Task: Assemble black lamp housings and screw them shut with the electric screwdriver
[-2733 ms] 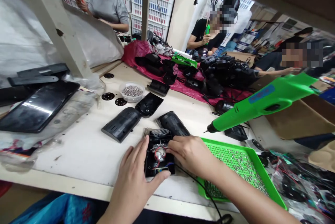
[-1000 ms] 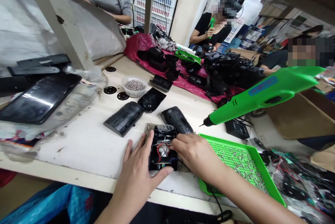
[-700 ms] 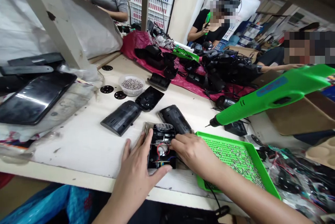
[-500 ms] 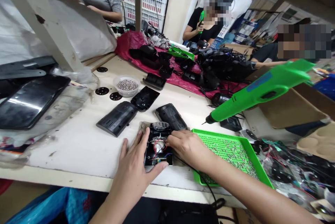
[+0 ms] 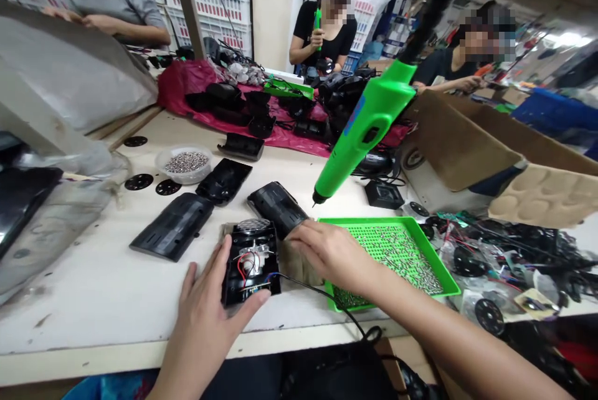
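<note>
A black housing half (image 5: 230,285) lies open-side up on the table, with a silvery motor, red and blue wires and a round grille at its far end. My left hand (image 5: 208,300) holds it, fingers stretched along its left side and thumb over the near edge. To its right, my right hand (image 5: 334,253) has its fingers bent together at the near end of a black curved shell (image 5: 275,205); the fingertips are partly hidden. Above them hangs a green electric screwdriver (image 5: 359,135), its bit pointing down. A black cord (image 5: 322,291) runs from the housing under my right forearm.
A green tray (image 5: 451,285) of screws stands at the right. Further left are a clear bowl (image 5: 163,166) of small metal parts, another black shell (image 5: 172,225) and black discs (image 5: 139,182). A cardboard box (image 5: 460,144) and wired parts occupy the right side. Co-workers sit across.
My right hand has left the inside of the housing and moved right to the black shell's end. My view has turned right, and the hanging screwdriver now points more steeply down.
</note>
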`<state>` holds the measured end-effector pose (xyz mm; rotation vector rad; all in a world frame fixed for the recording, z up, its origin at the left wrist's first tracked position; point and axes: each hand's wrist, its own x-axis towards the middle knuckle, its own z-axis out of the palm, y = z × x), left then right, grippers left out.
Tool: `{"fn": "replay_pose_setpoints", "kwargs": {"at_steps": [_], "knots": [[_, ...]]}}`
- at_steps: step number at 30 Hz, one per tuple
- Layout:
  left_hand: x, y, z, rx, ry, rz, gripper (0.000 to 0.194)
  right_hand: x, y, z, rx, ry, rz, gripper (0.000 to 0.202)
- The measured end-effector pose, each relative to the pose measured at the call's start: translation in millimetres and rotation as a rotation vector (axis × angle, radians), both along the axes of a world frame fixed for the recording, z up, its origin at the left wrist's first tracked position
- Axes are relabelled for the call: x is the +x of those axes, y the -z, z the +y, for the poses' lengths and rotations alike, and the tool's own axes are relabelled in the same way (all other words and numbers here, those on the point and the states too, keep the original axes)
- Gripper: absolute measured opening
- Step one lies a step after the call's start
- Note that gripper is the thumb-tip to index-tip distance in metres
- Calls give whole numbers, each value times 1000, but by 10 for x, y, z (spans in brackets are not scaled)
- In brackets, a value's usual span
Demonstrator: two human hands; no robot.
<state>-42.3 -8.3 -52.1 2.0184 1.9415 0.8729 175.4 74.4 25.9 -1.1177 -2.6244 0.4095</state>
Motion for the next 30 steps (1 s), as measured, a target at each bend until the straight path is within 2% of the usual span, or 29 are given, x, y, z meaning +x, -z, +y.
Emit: {"fn": "replay_pose_setpoints", "kwargs": {"at_steps": [8, 10, 15, 24, 27, 30], "knots": [[56, -49, -15, -8, -1, -11, 81, -315, -41, 45, 263, -209, -194, 15], [60, -68, -23, -14, 4, -6, 82, -348, -51, 79, 268, -275, -221, 8], [63, -82, -27, -14, 17, 13, 86, -321, -72, 136, 230, -374, -200, 9], [72, -98, 19, -4, 54, 12, 85, -329, 17, 105, 259, -342, -199, 6], [82, -85, 14, 1, 37, 15, 85, -315, 40, 93, 250, -286, -189, 8], [95, -74, -9, -12, 1, 34, 85, -253, -5, 50, 189, -162, -147, 15]]}}
